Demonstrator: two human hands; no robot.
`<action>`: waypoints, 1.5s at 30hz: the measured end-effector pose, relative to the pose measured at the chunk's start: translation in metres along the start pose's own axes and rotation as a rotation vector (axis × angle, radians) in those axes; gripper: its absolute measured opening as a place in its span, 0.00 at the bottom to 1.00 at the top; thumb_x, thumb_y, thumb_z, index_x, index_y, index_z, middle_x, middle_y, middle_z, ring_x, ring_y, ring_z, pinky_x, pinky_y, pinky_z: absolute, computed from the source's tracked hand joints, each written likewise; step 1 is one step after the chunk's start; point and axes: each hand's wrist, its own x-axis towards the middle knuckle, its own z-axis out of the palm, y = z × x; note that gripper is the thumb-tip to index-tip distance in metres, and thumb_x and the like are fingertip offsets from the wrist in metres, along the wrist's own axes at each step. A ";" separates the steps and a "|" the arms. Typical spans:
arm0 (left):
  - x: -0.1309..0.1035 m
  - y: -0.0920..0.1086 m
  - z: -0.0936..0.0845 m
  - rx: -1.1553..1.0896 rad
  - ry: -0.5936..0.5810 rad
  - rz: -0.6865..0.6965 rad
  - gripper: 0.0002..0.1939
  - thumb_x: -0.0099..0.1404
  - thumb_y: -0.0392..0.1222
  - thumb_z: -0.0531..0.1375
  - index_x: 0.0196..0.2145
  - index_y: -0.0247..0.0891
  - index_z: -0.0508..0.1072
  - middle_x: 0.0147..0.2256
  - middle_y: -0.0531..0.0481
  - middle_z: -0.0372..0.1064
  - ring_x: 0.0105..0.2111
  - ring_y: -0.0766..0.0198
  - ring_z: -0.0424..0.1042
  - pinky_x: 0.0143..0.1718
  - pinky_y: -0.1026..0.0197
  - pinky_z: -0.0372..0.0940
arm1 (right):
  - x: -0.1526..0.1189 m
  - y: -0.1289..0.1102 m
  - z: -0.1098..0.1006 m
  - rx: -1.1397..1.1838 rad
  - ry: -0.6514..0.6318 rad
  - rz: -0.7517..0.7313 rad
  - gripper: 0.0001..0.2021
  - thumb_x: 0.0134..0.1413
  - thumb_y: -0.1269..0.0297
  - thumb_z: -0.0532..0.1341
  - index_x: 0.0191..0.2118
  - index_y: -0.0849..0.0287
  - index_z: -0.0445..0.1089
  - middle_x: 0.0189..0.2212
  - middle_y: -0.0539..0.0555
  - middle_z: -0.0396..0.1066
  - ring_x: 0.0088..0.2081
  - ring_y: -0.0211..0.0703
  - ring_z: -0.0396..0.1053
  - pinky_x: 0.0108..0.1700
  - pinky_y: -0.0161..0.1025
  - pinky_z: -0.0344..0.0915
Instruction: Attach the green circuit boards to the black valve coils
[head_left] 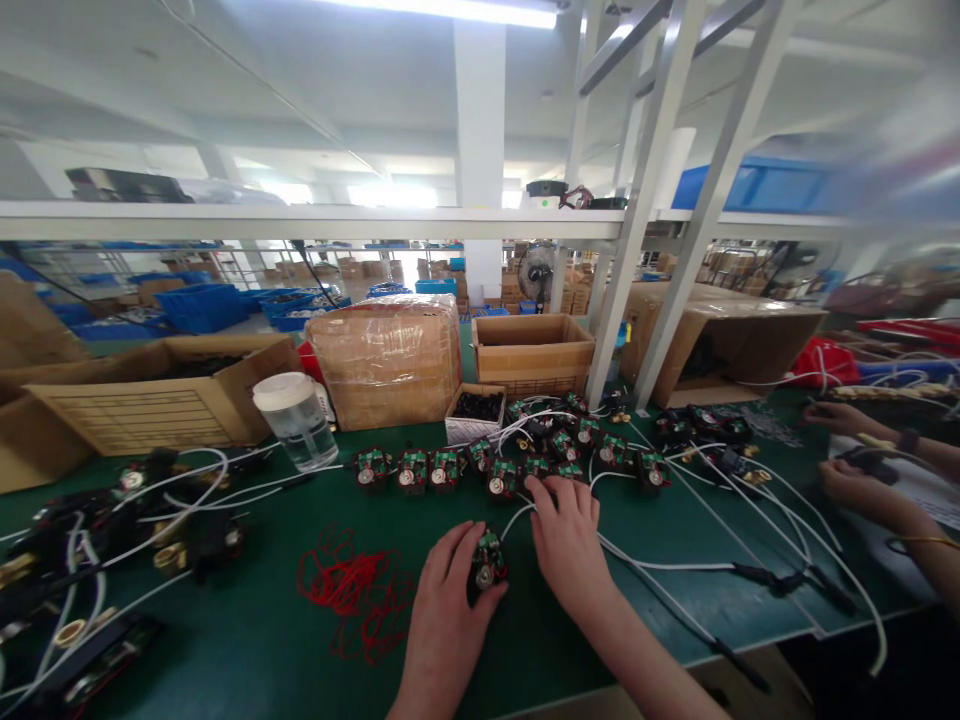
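My left hand (448, 605) is wrapped round a small black module with a green circuit board (487, 562), near the front of the green table. My right hand (568, 540) reaches over the front of a group of similar modules, its fingertips at a module (535, 468) and its fingers bent; whether it grips anything is hidden. More modules (412, 470) stand in a row to the left of that group. White cables run among them. A tangle of red wires (352, 580) lies left of my left hand.
Behind the modules stand a small box of black parts (477, 408), a taped carton (386, 360) and an open carton (532, 350). A water jug (298, 425) is at left. Another person's hands (862, 470) work at far right. Cabled parts (202, 540) lie at left.
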 end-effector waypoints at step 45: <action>-0.001 -0.029 -0.102 0.536 -0.089 -0.461 0.10 0.64 0.38 0.62 0.39 0.49 0.81 0.40 0.49 0.76 0.46 0.51 0.71 0.47 0.51 0.60 | -0.053 0.006 0.015 0.617 -0.276 0.017 0.14 0.63 0.63 0.56 0.53 0.54 0.68 0.38 0.55 0.74 0.35 0.44 0.75 0.38 0.40 0.74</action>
